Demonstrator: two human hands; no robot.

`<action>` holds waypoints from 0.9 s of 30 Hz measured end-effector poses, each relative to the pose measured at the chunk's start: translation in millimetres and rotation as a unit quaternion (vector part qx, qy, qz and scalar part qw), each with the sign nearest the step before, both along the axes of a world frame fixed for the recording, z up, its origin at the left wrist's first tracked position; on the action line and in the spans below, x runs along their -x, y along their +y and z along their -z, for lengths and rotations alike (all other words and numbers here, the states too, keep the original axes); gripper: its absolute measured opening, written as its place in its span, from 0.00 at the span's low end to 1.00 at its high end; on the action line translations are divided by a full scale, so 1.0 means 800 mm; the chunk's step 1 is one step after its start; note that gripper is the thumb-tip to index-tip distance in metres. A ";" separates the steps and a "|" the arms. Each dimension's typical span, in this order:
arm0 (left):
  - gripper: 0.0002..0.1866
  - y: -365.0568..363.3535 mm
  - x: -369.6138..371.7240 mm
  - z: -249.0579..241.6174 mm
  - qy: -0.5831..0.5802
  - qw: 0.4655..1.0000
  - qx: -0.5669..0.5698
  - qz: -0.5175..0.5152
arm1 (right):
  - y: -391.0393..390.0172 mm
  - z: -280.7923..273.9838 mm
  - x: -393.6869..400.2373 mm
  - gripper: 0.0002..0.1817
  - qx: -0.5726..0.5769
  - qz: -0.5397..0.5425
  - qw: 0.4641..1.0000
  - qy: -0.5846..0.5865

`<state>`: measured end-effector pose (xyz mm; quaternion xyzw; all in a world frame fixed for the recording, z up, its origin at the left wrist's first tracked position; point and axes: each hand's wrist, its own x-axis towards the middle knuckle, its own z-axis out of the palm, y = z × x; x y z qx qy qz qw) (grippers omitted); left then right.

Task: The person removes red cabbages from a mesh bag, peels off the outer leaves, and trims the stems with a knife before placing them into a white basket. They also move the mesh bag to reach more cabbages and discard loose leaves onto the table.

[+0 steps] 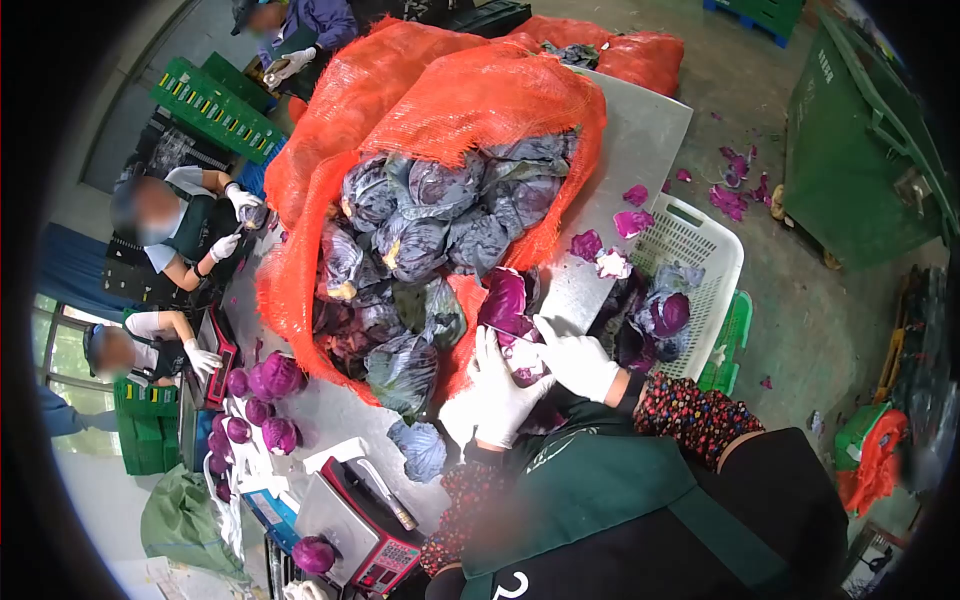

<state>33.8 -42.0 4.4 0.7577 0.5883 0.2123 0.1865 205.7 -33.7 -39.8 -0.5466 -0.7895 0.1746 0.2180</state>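
My white-gloved left hand (489, 395) is closed around the near left side of a partly peeled red cabbage (524, 360), whose pale cut base shows. My right hand (580, 364), also gloved, presses its fingers on the cabbage from the right. A loose purple leaf (506, 303) stands up just beyond my fingers. Ahead of both hands lies an orange mesh sack (480, 95), torn open, full of unpeeled red cabbages (413, 245) with dull outer leaves. A stripped bluish leaf (417, 450) rests on the metal table (345, 412) left of my left hand.
A white basket (715, 250) with leaf scraps stands at right, above a green crate (738, 345). Peeled cabbages (277, 375), a knife (388, 495) and a red scale (385, 565) are at left. Co-workers' gloved hands (203, 360) work across the table. A green bin (850, 150) stands far right.
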 end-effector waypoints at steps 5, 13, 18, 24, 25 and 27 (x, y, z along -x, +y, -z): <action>0.62 -0.001 -0.007 -0.012 -0.016 0.998 0.059 -0.025 | 0.004 -0.025 -0.013 0.27 0.066 0.006 0.994 0.086; 0.59 -0.021 -0.047 -0.002 0.065 0.994 -0.026 -0.085 | 0.031 0.099 -0.031 0.19 0.091 0.054 0.990 0.096; 0.63 -0.033 -0.023 -0.021 0.082 0.996 -0.012 -0.030 | 0.004 -0.017 -0.032 0.22 0.292 0.110 0.924 0.219; 0.65 -0.005 0.034 -0.030 -0.013 0.995 0.090 0.035 | -0.012 -0.032 -0.041 0.24 0.163 0.013 0.965 0.207; 0.64 -0.005 0.040 -0.022 -0.055 0.995 0.077 0.033 | -0.014 -0.037 -0.041 0.24 0.248 0.011 0.951 0.182; 0.63 -0.011 0.041 -0.020 0.055 0.993 0.078 -0.067 | -0.019 -0.056 -0.038 0.26 0.274 0.009 0.944 0.186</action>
